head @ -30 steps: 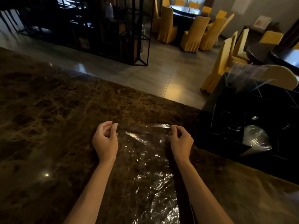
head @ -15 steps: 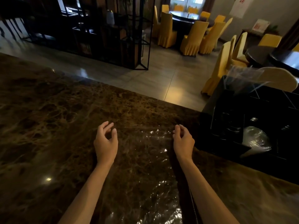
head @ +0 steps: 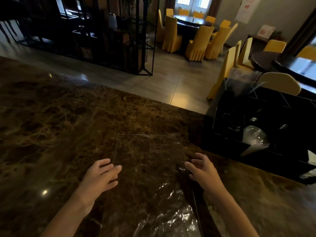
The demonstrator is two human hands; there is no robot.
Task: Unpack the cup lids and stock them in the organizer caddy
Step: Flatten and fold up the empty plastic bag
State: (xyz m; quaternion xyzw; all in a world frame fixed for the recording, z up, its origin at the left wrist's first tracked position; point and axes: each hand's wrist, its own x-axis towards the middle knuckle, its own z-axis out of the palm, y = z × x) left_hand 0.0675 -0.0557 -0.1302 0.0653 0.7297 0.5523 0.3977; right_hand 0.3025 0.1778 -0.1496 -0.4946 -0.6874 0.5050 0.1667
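While the clear plastic bag [head: 150,168] lies flat near the marble countertop's [head: 51,125] near edge, its outline barely readable, the left hand [head: 99,178] and right hand [head: 203,171] flank it, fingers spread, gripping nothing. The black organizer caddy [head: 256,127], cut off at the right edge, holds clear cup lids [head: 254,135].

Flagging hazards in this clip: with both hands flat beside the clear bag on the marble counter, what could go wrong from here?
1. The clear plastic bag lies nearly invisible on the glossy marble counter, and neither the left hand nor the right hand grips it, so it could slide or be missed.
2. The dim light hides the black organizer caddy compartments; lids may go in the wrong slot.
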